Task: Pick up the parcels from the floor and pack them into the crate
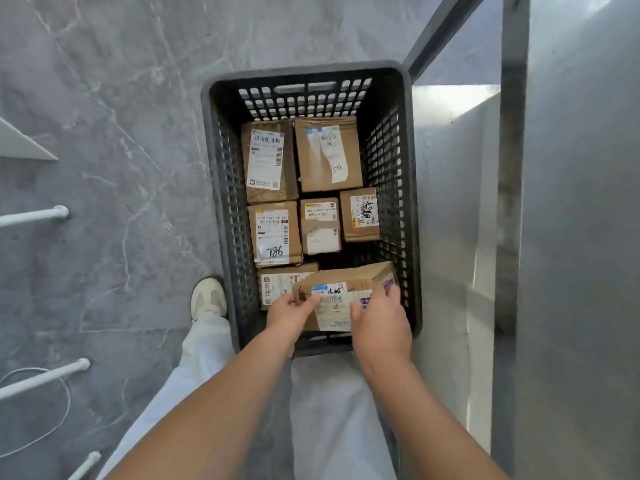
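The left hand [294, 315] & right hand [379, 323] grip the tilted parcel [346, 277]; best to lower it flat into the crate [308, 72] gap under the fingers [389, 296].

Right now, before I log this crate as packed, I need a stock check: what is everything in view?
crate: 1, dark grey, centre of view
parcels in the crate: 6, brown with white labels, lying flat; nearest partly covered
held parcel: 1, brown, white label, tilted over the crate's near end
floor: 1, grey marbled, around the crate
metal frame: 1, grey, right side
tubes: 3, white, left edge
cord: 1, white, lower left
shoe: 1, white, left of the crate
trousers: 1, white, bottom
left hand: 1, grips the held parcel's left end
right hand: 1, grips its right end
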The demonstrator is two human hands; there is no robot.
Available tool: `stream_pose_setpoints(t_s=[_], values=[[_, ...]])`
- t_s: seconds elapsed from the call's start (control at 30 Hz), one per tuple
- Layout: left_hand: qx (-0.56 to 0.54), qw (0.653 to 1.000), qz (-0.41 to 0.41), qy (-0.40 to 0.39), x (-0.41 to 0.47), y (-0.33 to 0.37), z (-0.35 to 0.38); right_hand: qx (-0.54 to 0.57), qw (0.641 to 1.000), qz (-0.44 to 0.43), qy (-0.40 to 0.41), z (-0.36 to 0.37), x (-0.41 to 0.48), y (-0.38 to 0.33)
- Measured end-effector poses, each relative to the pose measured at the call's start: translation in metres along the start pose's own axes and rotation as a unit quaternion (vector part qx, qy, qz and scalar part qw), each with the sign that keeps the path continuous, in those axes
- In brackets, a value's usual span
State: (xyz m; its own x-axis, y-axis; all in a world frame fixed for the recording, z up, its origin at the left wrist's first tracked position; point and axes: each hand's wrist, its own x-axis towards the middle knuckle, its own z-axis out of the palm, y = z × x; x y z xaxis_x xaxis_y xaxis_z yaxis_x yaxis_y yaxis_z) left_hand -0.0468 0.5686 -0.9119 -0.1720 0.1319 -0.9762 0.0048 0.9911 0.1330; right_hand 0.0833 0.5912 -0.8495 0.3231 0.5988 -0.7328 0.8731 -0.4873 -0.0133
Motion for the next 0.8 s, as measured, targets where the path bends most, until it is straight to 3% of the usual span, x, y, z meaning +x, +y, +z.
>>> stream_pose_setpoints(t_s=[0.27,0.43,0.53,0.67,0.8], values=[[-0.023,1.000,0.011,0.006,0.034,0.000,0.016,-0.046,0.999,-0.007,-0.007,0.018,0.039,0.019],[-0.019,0.998,0.014,0.063,0.046,0.001,0.030,0.015,0.999,0.042,-0.005,0.044,0.065,0.025],[-0.036,0.995,0.013,0.088,0.054,0.002,0.037,0.044,0.999,0.005,0.001,0.050,0.079,0.031],[-0.036,0.993,0.019,0.110,0.063,0.004,0.036,-0.030,0.998,-0.039,-0.033,0.047,0.098,0.038],[-0.021,0.991,0.038,0.124,0.068,0.008,0.037,-0.063,0.996,-0.030,-0.060,0.041,0.125,0.027]])
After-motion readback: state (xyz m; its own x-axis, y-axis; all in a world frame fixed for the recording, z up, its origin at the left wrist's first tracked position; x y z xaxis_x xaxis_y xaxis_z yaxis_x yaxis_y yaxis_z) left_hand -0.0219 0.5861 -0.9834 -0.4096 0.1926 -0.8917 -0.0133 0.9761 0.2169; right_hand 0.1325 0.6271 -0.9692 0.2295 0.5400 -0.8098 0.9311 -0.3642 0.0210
